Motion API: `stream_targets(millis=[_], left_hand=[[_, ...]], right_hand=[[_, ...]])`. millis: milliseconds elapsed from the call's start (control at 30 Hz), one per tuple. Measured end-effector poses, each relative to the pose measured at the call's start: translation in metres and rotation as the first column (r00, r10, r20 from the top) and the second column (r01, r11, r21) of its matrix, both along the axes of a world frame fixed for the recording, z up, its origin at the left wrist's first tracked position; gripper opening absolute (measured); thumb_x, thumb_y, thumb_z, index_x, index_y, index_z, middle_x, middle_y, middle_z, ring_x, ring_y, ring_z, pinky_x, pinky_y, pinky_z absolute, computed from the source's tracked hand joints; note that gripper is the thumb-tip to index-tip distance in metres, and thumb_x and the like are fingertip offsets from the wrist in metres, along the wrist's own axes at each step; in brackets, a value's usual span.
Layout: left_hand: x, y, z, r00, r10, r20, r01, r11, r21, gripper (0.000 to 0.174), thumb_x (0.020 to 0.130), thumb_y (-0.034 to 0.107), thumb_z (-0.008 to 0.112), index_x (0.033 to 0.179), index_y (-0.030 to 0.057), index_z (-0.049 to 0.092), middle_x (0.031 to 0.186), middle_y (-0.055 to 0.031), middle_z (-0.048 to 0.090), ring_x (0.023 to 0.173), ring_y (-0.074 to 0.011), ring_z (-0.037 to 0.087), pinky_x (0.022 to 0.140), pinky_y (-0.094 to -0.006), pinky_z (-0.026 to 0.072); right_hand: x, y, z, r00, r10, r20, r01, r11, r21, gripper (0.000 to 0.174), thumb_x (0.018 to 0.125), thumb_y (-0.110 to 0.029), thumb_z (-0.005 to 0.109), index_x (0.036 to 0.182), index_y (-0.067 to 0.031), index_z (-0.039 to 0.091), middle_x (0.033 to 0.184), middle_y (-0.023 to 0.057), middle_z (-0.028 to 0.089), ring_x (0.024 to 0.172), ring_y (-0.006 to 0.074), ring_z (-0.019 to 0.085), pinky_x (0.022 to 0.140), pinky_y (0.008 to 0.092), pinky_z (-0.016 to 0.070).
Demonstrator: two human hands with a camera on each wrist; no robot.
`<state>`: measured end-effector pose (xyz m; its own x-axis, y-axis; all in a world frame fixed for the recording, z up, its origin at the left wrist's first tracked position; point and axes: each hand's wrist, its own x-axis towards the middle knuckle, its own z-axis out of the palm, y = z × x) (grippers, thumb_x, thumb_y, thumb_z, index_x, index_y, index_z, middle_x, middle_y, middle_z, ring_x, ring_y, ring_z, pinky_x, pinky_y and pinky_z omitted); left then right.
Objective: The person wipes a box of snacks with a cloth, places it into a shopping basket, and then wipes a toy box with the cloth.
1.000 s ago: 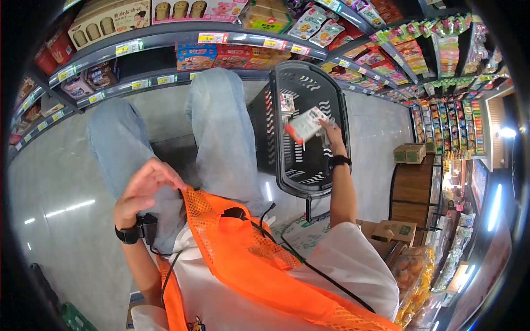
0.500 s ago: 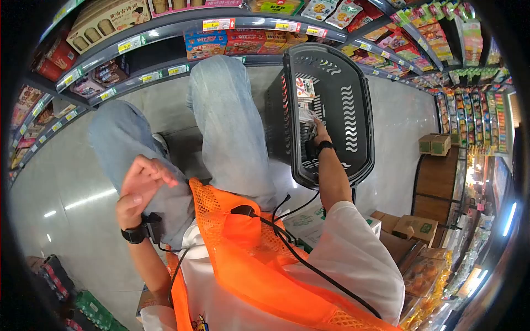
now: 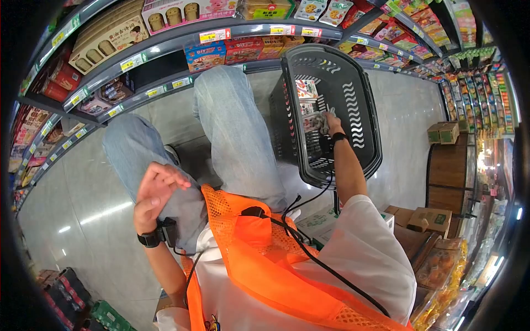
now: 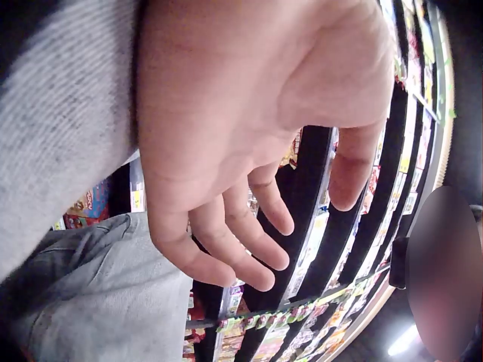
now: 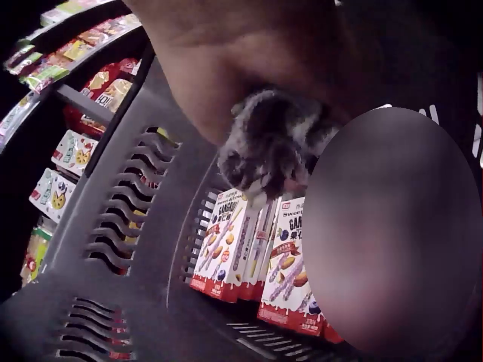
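Note:
My right hand (image 3: 334, 122) is inside a black shopping basket (image 3: 361, 71), with a grey bunched cloth (image 3: 317, 123) at its fingers. In the right wrist view the fluffy grey cloth (image 5: 268, 143) is gathered under the palm; a blurred patch hides the fingertips. Below it several white-and-red snack boxes (image 5: 219, 245), printed with coated sticks and almonds, stand in the basket. From above, one snack box (image 3: 306, 89) shows at the basket's left side. My left hand (image 3: 157, 193) hovers over the left knee with relaxed, slightly bent fingers, holding nothing.
Low shelves (image 3: 182, 49) of packaged snacks curve across the front. Jeans-clad knees (image 3: 234, 121) are left of the basket. Cartons (image 3: 430, 220) lie at the right, and black cables (image 3: 309, 245) hang over the orange vest (image 3: 248, 237).
The white-and-red box that my right hand held over the basket has gone down among the others. That hand dipped in, then drew back slightly with the grey cloth. My left hand left the vest's edge.

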<state>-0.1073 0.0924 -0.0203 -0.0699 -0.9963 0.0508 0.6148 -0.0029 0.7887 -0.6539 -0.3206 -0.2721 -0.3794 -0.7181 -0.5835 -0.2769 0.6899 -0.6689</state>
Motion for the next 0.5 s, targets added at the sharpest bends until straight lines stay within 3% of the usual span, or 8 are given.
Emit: stream_targets(millis=[100,200,233,267,333,367,467,500], left_hand=[[0.0,0.001,0.0,1.0,0.008,-0.003,-0.008,1.0,0.005,0.054,0.078,0.032,0.069,0.118,0.0051,0.045,0.114,-0.0173,0.06,0.111,-0.032,0.059,0.095,-0.0425,0.0427],[-0.001,0.001,0.002,1.0,0.017,0.019,-0.017,1.0,0.023,0.053,0.078,0.031,0.068,0.118,0.0054,0.044,0.114,-0.0172,0.06,0.112,-0.0323,0.059,0.095,-0.0426,0.0428],[0.0,0.002,0.0,1.0,0.016,0.008,-0.016,1.0,0.02,0.053,0.078,0.031,0.068,0.119,0.0055,0.044,0.114,-0.0172,0.06,0.112,-0.0324,0.059,0.095,-0.0426,0.0429],[0.0,0.002,-0.002,1.0,0.016,-0.002,-0.016,1.0,0.018,0.053,0.079,0.031,0.068,0.119,0.0056,0.044,0.114,-0.0172,0.06,0.111,-0.0325,0.059,0.095,-0.0426,0.043],[-0.001,0.002,-0.004,1.0,0.007,-0.022,-0.006,1.0,0.023,0.053,0.079,0.031,0.068,0.119,0.0058,0.045,0.114,-0.0173,0.06,0.111,-0.0327,0.059,0.095,-0.0428,0.0432],[-0.001,0.003,-0.004,0.999,0.001,-0.033,0.0,0.999,0.034,0.053,0.079,0.031,0.068,0.119,0.0059,0.045,0.115,-0.0174,0.06,0.111,-0.0328,0.059,0.096,-0.0429,0.0433],[-0.005,0.004,0.0,1.0,-0.023,-0.011,0.023,0.999,0.048,0.051,0.08,0.031,0.067,0.119,0.0057,0.046,0.117,-0.018,0.06,0.112,-0.0333,0.06,0.096,-0.0435,0.0437],[-0.008,0.005,0.003,0.999,-0.035,0.002,0.035,0.998,0.051,0.05,0.08,0.03,0.067,0.119,0.0057,0.047,0.117,-0.0182,0.06,0.112,-0.0336,0.06,0.097,-0.0437,0.0439]], right_hand=[[0.003,0.001,-0.007,0.994,0.008,0.111,-0.004,0.999,-0.038,0.093,0.084,-0.037,0.075,0.152,0.0078,0.031,0.152,0.0295,0.04,0.136,0.0424,0.046,0.108,0.0525,0.0415],[0.008,0.027,0.006,0.996,0.072,-0.043,-0.07,0.996,0.057,0.093,0.084,-0.036,0.074,0.153,0.0066,0.029,0.152,0.0281,0.04,0.135,0.0423,0.046,0.107,0.0522,0.0425],[-0.016,0.017,-0.047,0.999,-0.005,-0.053,0.009,0.997,0.074,0.073,0.079,-0.031,0.078,0.137,0.0069,0.053,0.128,0.0207,0.062,0.11,0.0317,0.064,0.089,0.0458,0.0535],[-0.014,0.026,-0.044,0.976,0.154,-0.151,-0.137,0.983,0.121,0.077,0.077,-0.032,0.08,0.139,0.0047,0.052,0.129,0.0204,0.062,0.114,0.0319,0.062,0.091,0.0455,0.0528],[0.003,0.05,-0.026,0.829,0.465,-0.31,-0.4,0.881,0.252,0.087,0.072,-0.036,0.083,0.143,0.0001,0.05,0.132,0.0198,0.062,0.121,0.0322,0.059,0.095,0.0448,0.0514],[0.01,0.055,-0.029,0.831,0.487,-0.267,-0.426,0.868,0.256,0.097,0.063,-0.037,0.088,0.146,-0.0058,0.048,0.134,0.0187,0.062,0.126,0.0331,0.057,0.098,0.0435,0.0514],[0.008,0.046,-0.033,0.549,0.798,-0.247,-0.684,0.599,0.416,0.117,0.058,-0.056,0.089,0.152,-0.0082,0.04,0.148,0.0203,0.049,0.138,0.037,0.044,0.106,0.0529,0.0441],[0.007,0.047,-0.039,0.513,0.796,-0.32,-0.665,0.605,0.438,0.114,0.057,-0.05,0.093,0.151,-0.0107,0.043,0.148,0.019,0.05,0.141,0.0373,0.039,0.107,0.0544,0.0443]])
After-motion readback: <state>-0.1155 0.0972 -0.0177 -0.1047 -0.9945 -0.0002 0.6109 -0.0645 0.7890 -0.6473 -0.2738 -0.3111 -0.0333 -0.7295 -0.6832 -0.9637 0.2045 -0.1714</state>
